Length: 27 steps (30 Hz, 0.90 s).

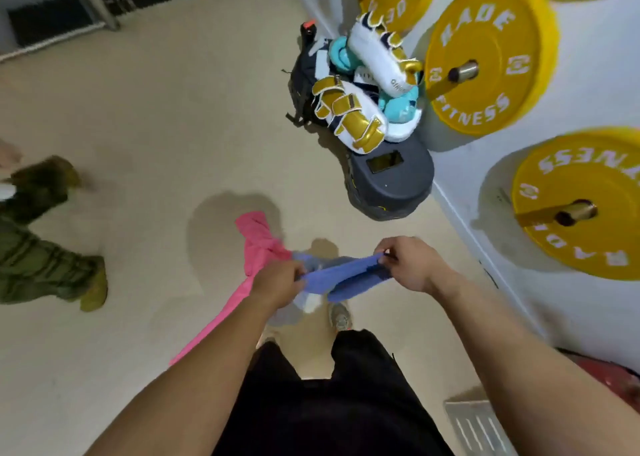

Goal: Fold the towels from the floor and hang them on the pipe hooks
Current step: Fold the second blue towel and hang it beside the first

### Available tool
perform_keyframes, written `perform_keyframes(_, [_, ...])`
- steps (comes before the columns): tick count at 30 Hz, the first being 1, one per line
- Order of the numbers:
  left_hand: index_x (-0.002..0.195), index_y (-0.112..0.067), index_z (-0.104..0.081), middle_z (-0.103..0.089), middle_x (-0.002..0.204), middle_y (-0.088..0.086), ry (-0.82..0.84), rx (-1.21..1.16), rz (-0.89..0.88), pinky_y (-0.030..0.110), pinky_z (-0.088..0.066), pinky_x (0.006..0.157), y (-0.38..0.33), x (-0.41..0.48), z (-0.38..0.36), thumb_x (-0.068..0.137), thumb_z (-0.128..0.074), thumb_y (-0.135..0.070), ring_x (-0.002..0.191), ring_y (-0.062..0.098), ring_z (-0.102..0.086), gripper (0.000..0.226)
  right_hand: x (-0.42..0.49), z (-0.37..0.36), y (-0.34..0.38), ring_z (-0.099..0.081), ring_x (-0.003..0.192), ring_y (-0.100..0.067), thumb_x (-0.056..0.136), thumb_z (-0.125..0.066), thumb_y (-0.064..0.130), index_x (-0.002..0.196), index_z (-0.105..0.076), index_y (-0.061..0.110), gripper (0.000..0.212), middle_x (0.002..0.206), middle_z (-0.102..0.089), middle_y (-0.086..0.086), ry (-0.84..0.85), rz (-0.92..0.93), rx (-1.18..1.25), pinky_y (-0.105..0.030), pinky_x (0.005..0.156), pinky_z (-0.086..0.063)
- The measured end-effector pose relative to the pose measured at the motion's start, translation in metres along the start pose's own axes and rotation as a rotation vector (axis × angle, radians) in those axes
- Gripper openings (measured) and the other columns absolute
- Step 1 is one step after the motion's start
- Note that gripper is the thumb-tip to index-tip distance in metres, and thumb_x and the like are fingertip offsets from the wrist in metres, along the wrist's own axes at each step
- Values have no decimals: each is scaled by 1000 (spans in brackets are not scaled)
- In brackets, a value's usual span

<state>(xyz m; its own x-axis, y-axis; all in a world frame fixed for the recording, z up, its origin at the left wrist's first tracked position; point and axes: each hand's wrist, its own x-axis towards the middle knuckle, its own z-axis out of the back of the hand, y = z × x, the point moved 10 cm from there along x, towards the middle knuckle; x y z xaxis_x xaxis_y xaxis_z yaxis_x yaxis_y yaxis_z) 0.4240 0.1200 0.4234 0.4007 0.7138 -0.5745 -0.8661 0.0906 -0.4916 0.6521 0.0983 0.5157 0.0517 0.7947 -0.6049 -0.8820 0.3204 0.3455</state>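
Observation:
A blue towel (346, 275) is stretched between my two hands above the beige floor, in front of my legs. My left hand (277, 285) grips its left end and my right hand (412, 265) pinches its right end. A pink towel (258, 244) hangs over my left forearm, with a bunched part above my left hand and a long strip trailing down along the arm. No pipe hooks are in view.
Yellow weight plates (485, 57) are mounted on pegs on the white wall at right. White and gold pads (349, 116) and a dark round base (391, 181) lie against the wall. Another person's legs in green trousers (41, 247) stand at left.

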Motion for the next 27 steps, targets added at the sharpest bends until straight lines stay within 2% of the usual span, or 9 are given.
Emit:
perform_keyframes(4, [83,-28,-63,-65,77,-6,50,-68,-143,15,-37,54,-26,-11,5,89,-60,-19,69,12,-59,12,-80,14,-61,-61,77,-18,96,-49,24,86,-60,28,15,78,-65,8,-309,-252,277,-37,70,-50])
perform_keyframes(6, [75,-31,-62,-65,74,-10,6,-77,-192,25,-39,60,-42,-14,20,88,-62,-22,71,15,-59,15,-118,4,-78,-60,77,-19,95,-50,23,81,-58,27,16,80,-63,4,-445,-339,384,-40,71,-51])
perform_keyframes(8, [70,-33,-58,-60,69,-12,-64,-93,-292,27,-37,61,-71,-22,41,87,-60,-20,71,14,-55,21,-152,-8,-86,-57,81,-18,93,-52,22,77,-56,28,18,91,-58,2,-561,-417,460,-37,73,-49])
perform_keyframes(10, [77,-32,-62,-60,72,-13,-74,-178,-395,25,-40,66,-103,-37,58,87,-56,-21,72,8,-55,17,-181,-21,-88,-57,80,-17,89,-56,18,71,-56,26,21,92,-56,2,-635,-474,542,-33,72,-46])
perform_keyframes(12, [86,-33,-66,-64,81,-14,-37,-189,-506,25,-43,72,-138,-55,64,90,-54,-24,79,4,-59,15,-203,-32,-87,-60,72,-19,87,-60,15,66,-60,24,22,77,-63,4,-671,-476,640,-32,67,-45])
perform_keyframes(14, [92,-37,-66,-67,90,-14,11,-130,-588,28,-47,76,-172,-73,59,93,-53,-26,88,7,-62,18,-220,-35,-83,-59,66,-11,88,-63,16,70,-63,25,20,68,-63,11,-713,-452,718,-29,63,-45])
perform_keyframes(17, [87,-46,-64,-64,92,-11,12,-50,-721,29,-46,76,-223,-105,48,93,-54,-29,86,7,-59,20,-236,-29,-75,-53,54,-3,87,-66,19,76,-64,31,16,60,-57,13,-789,-394,805,-24,57,-42])
perform_keyframes(22, [88,-40,-71,-54,84,-10,5,-33,-795,22,-39,71,-269,-143,21,92,-62,-31,81,6,-53,14,-249,-14,-59,-55,64,-4,87,-67,21,113,-66,37,30,66,-57,10,-769,-272,776,-20,67,-46])
perform_keyframes(27, [82,-32,-72,-61,82,-12,-33,-116,-749,25,-48,74,-281,-158,-1,85,-70,-30,82,4,-59,4,-266,-26,-63,-66,82,-4,88,-65,25,100,-75,30,17,84,-74,14,-779,-227,854,-25,75,-53])
